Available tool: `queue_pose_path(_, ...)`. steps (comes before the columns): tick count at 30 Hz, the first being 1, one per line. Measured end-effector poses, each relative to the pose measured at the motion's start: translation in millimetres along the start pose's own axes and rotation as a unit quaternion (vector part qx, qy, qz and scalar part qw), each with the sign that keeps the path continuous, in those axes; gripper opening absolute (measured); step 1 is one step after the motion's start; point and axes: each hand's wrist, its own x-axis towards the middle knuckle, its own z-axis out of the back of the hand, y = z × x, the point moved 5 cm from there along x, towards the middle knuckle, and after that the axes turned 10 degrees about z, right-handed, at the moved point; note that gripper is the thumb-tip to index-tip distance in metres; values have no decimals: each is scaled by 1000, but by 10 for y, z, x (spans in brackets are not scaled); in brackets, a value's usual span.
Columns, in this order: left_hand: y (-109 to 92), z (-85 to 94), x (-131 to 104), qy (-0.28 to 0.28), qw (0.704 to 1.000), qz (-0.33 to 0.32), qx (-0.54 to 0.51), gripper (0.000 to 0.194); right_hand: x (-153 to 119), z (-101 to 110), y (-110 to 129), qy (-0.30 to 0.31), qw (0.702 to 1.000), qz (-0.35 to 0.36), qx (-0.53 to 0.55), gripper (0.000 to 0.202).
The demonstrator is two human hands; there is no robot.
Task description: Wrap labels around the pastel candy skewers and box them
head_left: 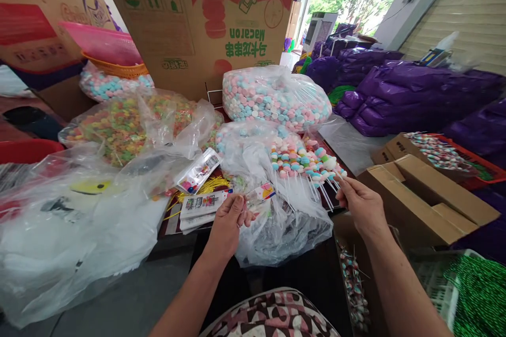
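Note:
My left hand (230,217) pinches a small clear bag (264,192) with a colourful printed end, held over the table's front edge. Between the fingertips of my right hand (362,203) is the stick of a marshmallow skewer; its candy end (328,164) points up and left, close to other skewers. Those marshmallow skewers (290,157) lie in a row, white sticks toward me, on a crumpled plastic sheet (288,237). Left of the left hand, a stack of flat printed bags (201,205) lies beside yellow ties (213,184).
Behind stand a big bag of pastel marshmallows (272,97), a bag of gummy candies (114,131) and a Macaron carton (197,21). An open cardboard box (430,200) is at right, near a crate of green ties (478,289). Finished-looking wrapped skewers (353,284) fill a low box.

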Motion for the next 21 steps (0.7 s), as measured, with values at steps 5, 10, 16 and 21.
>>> queue_pose_path(5, -9, -6, -11, 25, 1000, -11, -10, 34, -287, -70, -15, 9, 991, -18, 134, 40)
queue_pose_path(10, -4, 37, -24, 41, 999, -20, 12, 33, -437, -119, 17, 28, 986, 2, 166, 27)
queue_pose_path(16, -196, -68, -146, 35, 911, -90, 402, 13, -546, -156, 78, 63, 990, 23, 123, 23)
queue_pose_path(21, -284, -326, -244, 3, 760, -213, 614, 47, -642, -172, 201, 110, 989, 100, 21, 21)
